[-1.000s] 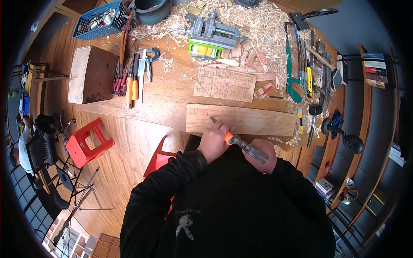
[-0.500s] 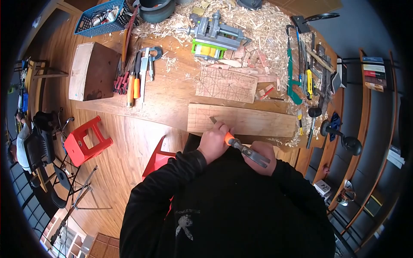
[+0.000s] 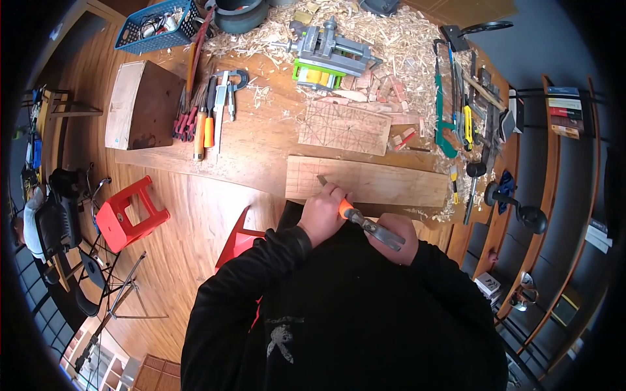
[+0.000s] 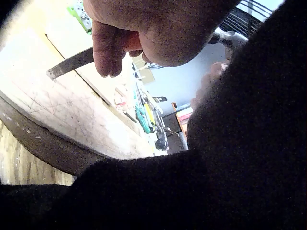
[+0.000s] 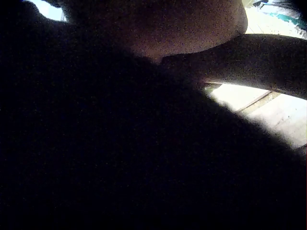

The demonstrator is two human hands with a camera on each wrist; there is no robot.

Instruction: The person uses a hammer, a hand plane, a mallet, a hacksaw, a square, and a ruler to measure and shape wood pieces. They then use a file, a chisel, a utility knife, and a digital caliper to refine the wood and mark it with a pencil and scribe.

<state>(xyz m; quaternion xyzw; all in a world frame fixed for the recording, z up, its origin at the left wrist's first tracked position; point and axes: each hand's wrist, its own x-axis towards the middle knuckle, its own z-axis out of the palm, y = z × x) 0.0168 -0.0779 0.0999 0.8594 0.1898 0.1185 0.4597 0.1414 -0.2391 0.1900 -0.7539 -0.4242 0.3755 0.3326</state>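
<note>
On the table (image 3: 254, 153), the front board (image 3: 391, 186) lies before the rear board (image 3: 345, 127); the vise (image 3: 332, 52) stands behind both; the box (image 3: 153, 104) is left, the saw (image 3: 440, 111) right. The basket (image 3: 153, 40) sits behind the box.

wood-plank floor (image 3: 189, 280) | left — red stool (image 3: 112, 221) | right — grey-blue wall (image 3: 541, 49), wooden shelves (image 3: 552, 189), books (image 3: 566, 113)

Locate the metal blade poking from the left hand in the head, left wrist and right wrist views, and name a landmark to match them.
Head: the metal blade is near the middle, just above the left hand.
Left wrist: left side, pointing left from the fingers.
Right wrist: not visible.
Landmark: the green tool, right of centre in head, near the middle in left wrist; possibly the blurred green strip at right wrist's upper right.
</note>
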